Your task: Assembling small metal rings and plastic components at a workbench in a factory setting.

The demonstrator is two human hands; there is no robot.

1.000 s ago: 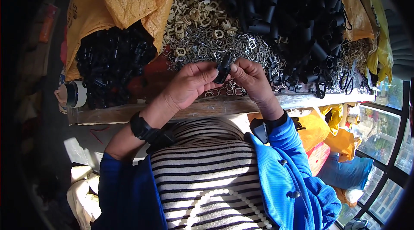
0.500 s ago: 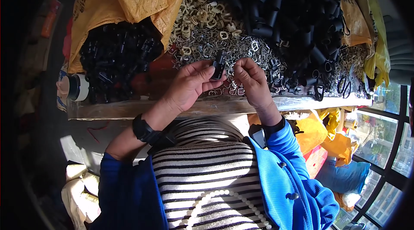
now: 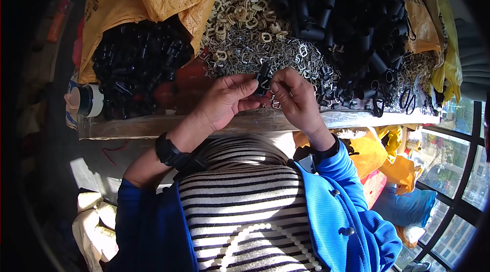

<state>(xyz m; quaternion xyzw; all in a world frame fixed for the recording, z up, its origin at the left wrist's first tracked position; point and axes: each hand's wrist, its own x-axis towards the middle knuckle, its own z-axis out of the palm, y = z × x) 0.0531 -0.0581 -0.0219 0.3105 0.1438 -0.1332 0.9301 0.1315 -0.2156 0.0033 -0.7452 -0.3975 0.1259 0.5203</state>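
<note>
Between the thumb and fingers of my left hand (image 3: 224,99) is a small black plastic part (image 3: 263,79), tilted upright just above the table's front edge. My right hand (image 3: 298,101) is closed in a pinch right beside that part, its fingertips almost at it or touching it. Whatever the pinch holds is too small or too hidden to make out. Just beyond both hands lies a heap of small shiny metal clips (image 3: 245,50), with cream-coloured plastic rings (image 3: 242,9) piled behind it.
An orange woven sack (image 3: 115,4) spills black plastic parts (image 3: 138,63) at the left. Black tubes (image 3: 365,32) are heaped at the right. A white round container (image 3: 92,101) stands at the table's left end. The table's front edge (image 3: 127,127) runs before me.
My right hand has come in slightly to the left, so its fingertips now meet the black part's side. The left hand still holds the part, shifted slightly right.
</note>
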